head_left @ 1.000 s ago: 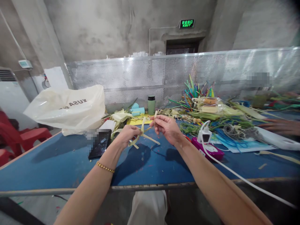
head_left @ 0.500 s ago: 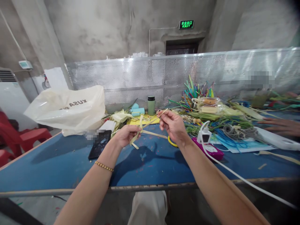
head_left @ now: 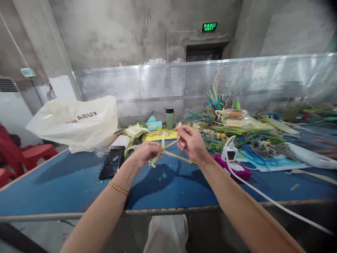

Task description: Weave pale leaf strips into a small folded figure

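Pale flat strips (head_left: 177, 157), like dried leaf or straw, cross one another just above the blue table. My left hand (head_left: 145, 152) is closed, pinching the strips near where they cross; short ends stick up and hang below the fingers. My right hand (head_left: 190, 142) is closed too, with thumb and fingertips on the end of one thin strip that runs across from the left hand. The crossing point is partly covered by the left fingers. Behind the right wrist a bit of a yellow ring-shaped thing shows, mostly hidden.
On the blue table (head_left: 79, 186) lie a dark tablet (head_left: 112, 163) at left and a purple power strip (head_left: 237, 169) with a white cable at right. A green bottle (head_left: 170, 118), a large white bag (head_left: 76, 121) and piled cords (head_left: 265, 144) stand farther back. Another person's fingers show at the right edge.
My left hand has shifted slightly right and the hands are closer together. The loose strip end now slants down toward my right wrist. The other person's hand has drawn back right.
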`<state>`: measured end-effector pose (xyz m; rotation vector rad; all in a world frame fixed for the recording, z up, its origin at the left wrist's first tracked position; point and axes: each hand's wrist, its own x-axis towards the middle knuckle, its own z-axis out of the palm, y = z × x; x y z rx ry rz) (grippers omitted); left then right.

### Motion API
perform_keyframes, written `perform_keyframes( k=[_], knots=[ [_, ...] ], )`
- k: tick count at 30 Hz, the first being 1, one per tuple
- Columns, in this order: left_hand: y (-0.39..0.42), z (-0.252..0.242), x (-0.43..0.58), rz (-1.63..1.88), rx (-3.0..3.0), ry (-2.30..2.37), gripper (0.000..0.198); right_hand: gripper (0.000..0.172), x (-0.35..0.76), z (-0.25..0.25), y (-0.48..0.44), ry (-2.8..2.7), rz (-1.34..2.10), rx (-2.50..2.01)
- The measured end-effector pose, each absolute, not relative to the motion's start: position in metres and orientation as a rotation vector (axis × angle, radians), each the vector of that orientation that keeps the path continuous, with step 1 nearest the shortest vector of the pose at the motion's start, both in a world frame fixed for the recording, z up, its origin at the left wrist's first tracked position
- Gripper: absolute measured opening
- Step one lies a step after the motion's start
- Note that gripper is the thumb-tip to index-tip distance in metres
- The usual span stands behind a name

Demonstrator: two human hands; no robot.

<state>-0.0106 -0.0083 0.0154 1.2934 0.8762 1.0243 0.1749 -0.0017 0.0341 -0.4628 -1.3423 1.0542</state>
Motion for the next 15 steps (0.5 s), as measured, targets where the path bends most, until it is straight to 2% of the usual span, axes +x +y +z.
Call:
perform_keyframes(
  k=[8,15],
  knots=[
    [-0.008,0.01,-0.007,1.09,1.476,1.026,0.022,0.027,0.171,0.026,-0.005,-1.893,0.648,-0.735],
    [-0.012,0.013,-0.005,1.103,1.387,0.956,0.022,0.022,0.169,0.021,0.0,-2.001,0.298,-0.84]
  ],
)
